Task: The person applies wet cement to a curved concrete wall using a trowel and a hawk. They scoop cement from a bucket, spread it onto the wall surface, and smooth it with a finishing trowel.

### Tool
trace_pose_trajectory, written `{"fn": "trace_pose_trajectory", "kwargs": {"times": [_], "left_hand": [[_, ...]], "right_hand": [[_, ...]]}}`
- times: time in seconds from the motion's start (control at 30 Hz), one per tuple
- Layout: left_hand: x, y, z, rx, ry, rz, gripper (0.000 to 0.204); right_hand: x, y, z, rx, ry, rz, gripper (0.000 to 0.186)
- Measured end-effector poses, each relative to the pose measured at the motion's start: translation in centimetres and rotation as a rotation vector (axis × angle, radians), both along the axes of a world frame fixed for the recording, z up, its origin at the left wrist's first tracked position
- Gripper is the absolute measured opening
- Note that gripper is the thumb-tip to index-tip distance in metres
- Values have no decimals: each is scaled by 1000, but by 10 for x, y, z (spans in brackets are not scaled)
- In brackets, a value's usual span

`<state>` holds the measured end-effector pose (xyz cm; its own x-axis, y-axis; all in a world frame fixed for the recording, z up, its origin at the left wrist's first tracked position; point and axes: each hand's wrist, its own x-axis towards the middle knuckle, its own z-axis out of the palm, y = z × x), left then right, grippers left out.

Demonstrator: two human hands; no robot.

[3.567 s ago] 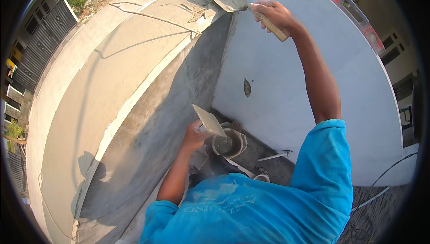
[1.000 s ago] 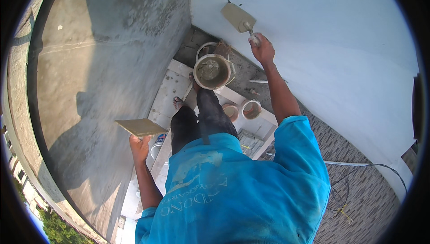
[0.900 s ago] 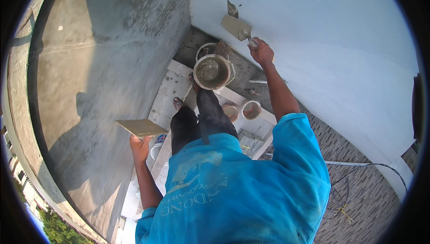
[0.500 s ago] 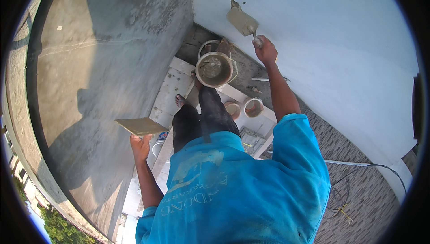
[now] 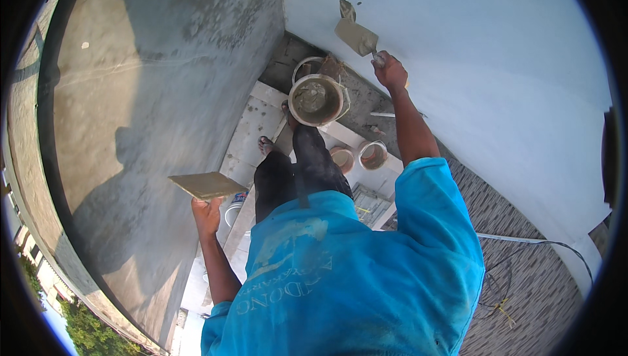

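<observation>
My right hand (image 5: pixel 391 71) is closed round the handle of a trowel (image 5: pixel 356 37), whose blade is coated in grey mortar. The blade lies close to the pale wall (image 5: pixel 471 35); whether it touches cannot be made out. Just beyond its tip, a dark smear of mortar (image 5: pixel 347 8) marks the wall. On the left, my left hand (image 5: pixel 207 215) grips a flat rectangular plasterer's hawk (image 5: pixel 207 185) from below, its top grey and nearly level. Between the two hands, a bucket (image 5: pixel 341 102) with mortar (image 5: pixel 310 96) in it stands beyond my legs.
A grey, partly rendered wall (image 5: pixel 163 120) rises on the left. Two smaller buckets (image 5: pixel 373 155) (image 5: pixel 342 158) stand on the pale steps right of my legs. A white tub (image 5: pixel 233 214) sits below the hawk. Dark cable (image 5: pixel 556 243) trails over patterned tiles (image 5: pixel 523 290) at right.
The trowel and my right hand have shifted very slightly right and down in the picture. More mortar shows in the bucket. The hawk stays nearly in place.
</observation>
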<state>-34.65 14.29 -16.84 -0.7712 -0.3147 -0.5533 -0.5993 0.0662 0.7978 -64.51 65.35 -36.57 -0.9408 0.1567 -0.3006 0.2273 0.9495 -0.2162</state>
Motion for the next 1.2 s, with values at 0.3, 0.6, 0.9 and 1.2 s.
{"fn": "trace_pose_trajectory", "kwargs": {"times": [0.3, 0.6, 0.9, 1.2], "left_hand": [[-3, 5, -4, 9, 25, -9, 25], [-1, 9, 2, -35, 39, -38, 22], [9, 1, -11, 52, 6, 39, 23], [0, 7, -1, -10, 3, 36, 23]], "right_hand": [[9, -9, 33, -105, 179, 48, 37], [-8, -16, -33, 46, -167, -9, 43], [-18, -45, 27, -211, 249, 17, 37], [-8, -27, 51, -105, 129, 85, 34]]}}
